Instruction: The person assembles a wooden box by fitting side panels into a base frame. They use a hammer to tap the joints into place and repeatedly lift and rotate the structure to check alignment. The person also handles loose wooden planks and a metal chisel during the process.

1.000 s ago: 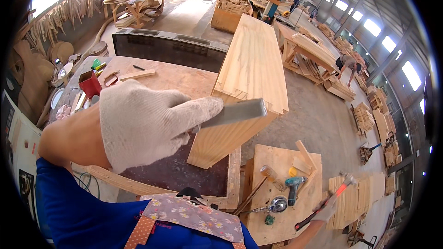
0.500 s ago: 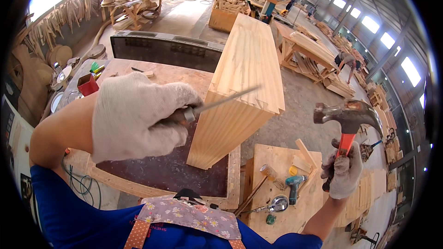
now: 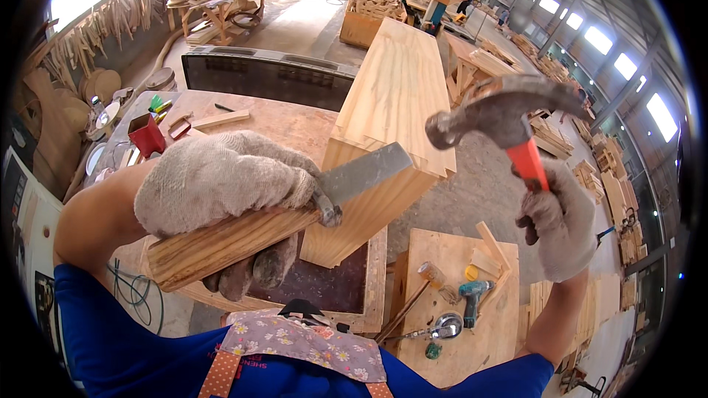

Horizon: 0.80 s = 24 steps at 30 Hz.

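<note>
Over the workbench (image 3: 287, 119), the left hand (image 3: 221, 186), back uppermost, grips a chisel (image 3: 273, 228); the right hand (image 3: 560, 228), upright, clenches a hammer (image 3: 505, 119).

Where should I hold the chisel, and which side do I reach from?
Probably by its thick wooden handle, reaching from the person's left. It is chunky and pokes out below the gloved left hand, while the flat metal blade points right, so that side should keep you clear of its tip.

"What is glowing at right?"
"Bright rectangular windows (image 3: 661, 117) are lining the dark wall (image 3: 653, 169)."
"And left?"
"Thin pale wooden strips (image 3: 74, 55) are hanging beside a grey concrete floor (image 3: 472, 188)."
</note>
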Tool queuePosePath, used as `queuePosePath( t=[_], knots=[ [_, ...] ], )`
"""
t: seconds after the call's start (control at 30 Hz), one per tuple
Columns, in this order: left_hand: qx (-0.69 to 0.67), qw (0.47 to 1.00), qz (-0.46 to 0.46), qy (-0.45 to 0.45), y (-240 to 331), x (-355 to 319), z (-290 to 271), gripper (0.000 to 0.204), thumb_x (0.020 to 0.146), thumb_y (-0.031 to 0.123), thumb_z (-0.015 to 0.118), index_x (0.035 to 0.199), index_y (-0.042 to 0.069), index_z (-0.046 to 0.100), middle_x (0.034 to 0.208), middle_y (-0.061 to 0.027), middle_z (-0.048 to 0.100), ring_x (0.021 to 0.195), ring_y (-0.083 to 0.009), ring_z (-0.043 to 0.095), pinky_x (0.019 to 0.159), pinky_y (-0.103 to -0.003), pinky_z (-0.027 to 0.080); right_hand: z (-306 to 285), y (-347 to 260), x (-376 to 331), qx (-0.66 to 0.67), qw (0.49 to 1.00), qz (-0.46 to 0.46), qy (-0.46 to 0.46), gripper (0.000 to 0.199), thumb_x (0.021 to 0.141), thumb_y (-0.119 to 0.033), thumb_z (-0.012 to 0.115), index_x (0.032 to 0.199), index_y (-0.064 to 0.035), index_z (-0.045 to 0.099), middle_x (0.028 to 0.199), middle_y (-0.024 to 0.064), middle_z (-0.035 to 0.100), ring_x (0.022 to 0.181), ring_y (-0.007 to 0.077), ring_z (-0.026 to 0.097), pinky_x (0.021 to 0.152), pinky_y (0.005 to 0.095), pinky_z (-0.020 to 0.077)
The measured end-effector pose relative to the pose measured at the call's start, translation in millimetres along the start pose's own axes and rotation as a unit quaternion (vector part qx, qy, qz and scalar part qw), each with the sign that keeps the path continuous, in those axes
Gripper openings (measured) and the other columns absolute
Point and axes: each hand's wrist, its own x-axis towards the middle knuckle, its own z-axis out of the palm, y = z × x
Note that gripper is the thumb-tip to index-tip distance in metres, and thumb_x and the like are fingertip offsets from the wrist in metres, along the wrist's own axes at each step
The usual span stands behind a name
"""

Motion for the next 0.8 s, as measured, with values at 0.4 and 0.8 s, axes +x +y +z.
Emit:
queuePosePath(
  t=[0.4, 0.8],
  knots=[
    [-0.031, 0.998, -0.06, 0.0, 14, -7, 10, 0.033, 0.093, 0.024, 0.046, 0.11, -0.003, 0.057, 0.086, -0.0112, 0.064, 0.069, -0.0152, 0.062, 0.06, -0.022, 0.052, -14, -32, 15, -0.072, 0.996, -0.003, -0.058, 0.03, 0.092, -0.029, 0.05, 0.099, -0.002, 0.059, 0.06, 0.0034, 0.055, 0.053, 0.0074, 0.055, 0.047, 0.0244, 0.043],
    [-0.008, 0.999, -0.028, 0.022, 5, -3, 10, 0.033, 0.092, 0.025, 0.049, 0.108, -0.003, 0.058, 0.085, -0.0117, 0.065, 0.071, -0.014, 0.063, 0.06, -0.025, 0.052, -11, -47, 10, -0.04, 0.998, 0.04, 0.006, 0.044, 0.09, -0.047, 0.048, 0.094, -0.0047, 0.058, 0.062, 0.0003, 0.053, 0.047, 0.0063, 0.046, 0.041, 0.0233, 0.038]
  ],
)
